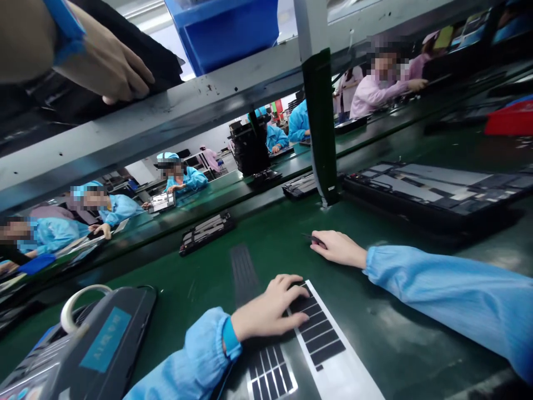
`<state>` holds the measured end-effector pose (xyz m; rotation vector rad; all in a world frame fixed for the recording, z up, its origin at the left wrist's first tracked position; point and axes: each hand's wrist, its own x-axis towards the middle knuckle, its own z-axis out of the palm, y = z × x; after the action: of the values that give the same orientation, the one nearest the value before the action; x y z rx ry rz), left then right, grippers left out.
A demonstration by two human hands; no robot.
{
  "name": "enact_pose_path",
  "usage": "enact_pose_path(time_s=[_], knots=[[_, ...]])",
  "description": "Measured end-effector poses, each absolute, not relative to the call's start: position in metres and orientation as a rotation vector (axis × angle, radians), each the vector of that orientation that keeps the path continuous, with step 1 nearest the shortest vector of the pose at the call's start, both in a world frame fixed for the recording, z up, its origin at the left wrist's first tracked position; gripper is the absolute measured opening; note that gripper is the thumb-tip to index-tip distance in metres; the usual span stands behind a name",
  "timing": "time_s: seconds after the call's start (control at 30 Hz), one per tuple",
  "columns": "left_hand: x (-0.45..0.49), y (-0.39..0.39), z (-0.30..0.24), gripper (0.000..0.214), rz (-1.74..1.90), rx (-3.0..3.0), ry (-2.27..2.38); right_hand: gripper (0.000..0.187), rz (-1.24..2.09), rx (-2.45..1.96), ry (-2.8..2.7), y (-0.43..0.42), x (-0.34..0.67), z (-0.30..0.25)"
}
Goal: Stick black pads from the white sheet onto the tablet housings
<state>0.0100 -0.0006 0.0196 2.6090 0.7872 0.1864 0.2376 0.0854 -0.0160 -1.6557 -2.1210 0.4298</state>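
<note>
My left hand [272, 308] lies with fingers spread over a white backing sheet [350, 372] that carries a column of black adhesive strips [320, 333]. Its fingertips touch the sheet's upper end. To the right and a little farther off, my right hand [337, 248] is closed around a slim dark pointed tool [315, 240], possibly tweezers; most of it is hidden by the fingers. Below my left wrist lies a second sheet with small black pieces [270, 372]. A dark ribbed strip [244, 272] extends beyond my left hand on the green bench.
Open device bodies rest at the right [433, 186] and farther back [207, 232]. A grey case with a tape roll [79, 308] stands left. A metal post [320, 122] and shelf beam [166, 119] cross ahead, with another person's hand [108, 66] above. Several co-workers sit opposite.
</note>
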Motion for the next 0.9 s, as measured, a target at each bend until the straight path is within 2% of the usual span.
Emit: enact_pose_path(time_s=[0.17, 0.27, 0.37, 0.57, 0.63, 0.73, 0.9], knots=[[0.012, -0.006, -0.001, 0.027, 0.305, 2.636, 0.914, 0.019, 0.782, -1.733, -1.884, 0.124, 0.232, 0.0], [0.014, -0.004, -0.001, 0.025, 0.326, 2.639, 0.934, 0.019, 0.804, -1.737, -1.772, 0.162, 0.218, 0.02], [0.015, -0.004, 0.0, 0.025, 0.324, 2.639, 0.939, 0.022, 0.691, -1.782, -1.591, 0.196, 0.204, 0.033], [0.017, -0.004, -0.005, 0.027, 0.381, 2.648, 0.977, 0.066, 0.592, -1.867, -1.329, 0.222, 0.187, 0.021], [0.018, -0.003, -0.006, 0.028, 0.387, 2.653, 0.99, 0.074, 0.568, -1.901, -1.305, 0.228, 0.182, 0.014], [0.019, -0.002, -0.008, 0.027, 0.381, 2.655, 1.008, 0.073, 0.516, -1.949, -1.289, 0.243, 0.175, 0.007], [0.02, 0.0, -0.007, 0.027, 0.359, 2.643, 1.025, 0.057, 0.446, -2.006, -1.281, 0.267, 0.174, -0.002]])
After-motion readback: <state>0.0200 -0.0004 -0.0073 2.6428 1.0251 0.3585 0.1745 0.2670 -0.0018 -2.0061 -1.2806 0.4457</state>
